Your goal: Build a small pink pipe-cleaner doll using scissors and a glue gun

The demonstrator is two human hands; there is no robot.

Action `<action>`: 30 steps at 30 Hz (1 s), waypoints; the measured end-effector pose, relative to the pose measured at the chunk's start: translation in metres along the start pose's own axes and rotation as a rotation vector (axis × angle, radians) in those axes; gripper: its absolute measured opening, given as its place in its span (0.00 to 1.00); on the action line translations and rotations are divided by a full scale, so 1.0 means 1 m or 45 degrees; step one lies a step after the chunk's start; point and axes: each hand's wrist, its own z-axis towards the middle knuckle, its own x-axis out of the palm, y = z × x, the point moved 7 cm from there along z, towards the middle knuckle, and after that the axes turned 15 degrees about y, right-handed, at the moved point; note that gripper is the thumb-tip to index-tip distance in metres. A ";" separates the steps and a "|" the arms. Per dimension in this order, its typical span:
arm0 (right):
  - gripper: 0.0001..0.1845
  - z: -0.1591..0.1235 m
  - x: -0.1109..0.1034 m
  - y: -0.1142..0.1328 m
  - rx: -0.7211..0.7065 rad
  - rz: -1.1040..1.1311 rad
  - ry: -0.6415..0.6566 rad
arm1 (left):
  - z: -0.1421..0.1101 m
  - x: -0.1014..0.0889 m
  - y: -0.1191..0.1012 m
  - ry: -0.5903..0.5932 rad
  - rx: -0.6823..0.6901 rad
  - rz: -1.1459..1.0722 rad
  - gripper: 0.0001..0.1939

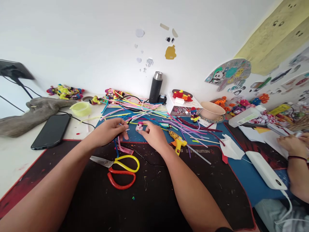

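Between the thumb and forefinger of my right hand (155, 135) is a small pink-and-white figure (139, 126) with a darker pink top. My left hand (112, 130) is just left of it, its fingers pinched together. Something pale and thin shows at those fingertips, too small to name. Below my left hand lie scissors (125, 163) with one yellow and one red handle, blades pointing left. A yellow glue gun (178, 141) rests right of my right hand. Behind both hands spreads a loose pile of coloured pipe cleaners (145, 111).
A black thermos (156, 87) stands by the wall. At left are a phone (51, 131) and a light-green bowl (80, 109). A beige bowl (211, 110), a white power bank (265, 170) and a clear bottle (246, 116) sit at right, near another person's hand (293, 145).
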 end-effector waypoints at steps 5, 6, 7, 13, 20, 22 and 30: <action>0.24 -0.007 -0.009 0.012 -0.160 0.157 -0.155 | -0.003 0.009 -0.007 0.032 0.007 -0.220 0.23; 0.24 -0.008 -0.010 0.013 -0.180 0.180 -0.180 | -0.004 0.011 -0.009 0.043 0.010 -0.263 0.23; 0.24 -0.009 -0.011 0.014 -0.197 0.200 -0.206 | -0.004 0.013 -0.011 0.053 0.014 -0.302 0.23; 0.23 -0.010 -0.013 0.011 -0.263 0.251 -0.324 | -0.004 0.022 -0.011 0.116 0.012 -0.380 0.23; 0.23 -0.010 -0.011 0.011 -0.337 0.219 -0.373 | -0.002 0.023 -0.006 0.144 0.050 -0.382 0.23; 0.23 -0.011 -0.010 0.011 -0.348 0.229 -0.374 | -0.002 0.023 -0.006 0.141 0.064 -0.380 0.22; 0.22 -0.012 -0.009 0.014 -0.394 0.244 -0.360 | -0.001 0.022 -0.008 0.132 0.058 -0.357 0.23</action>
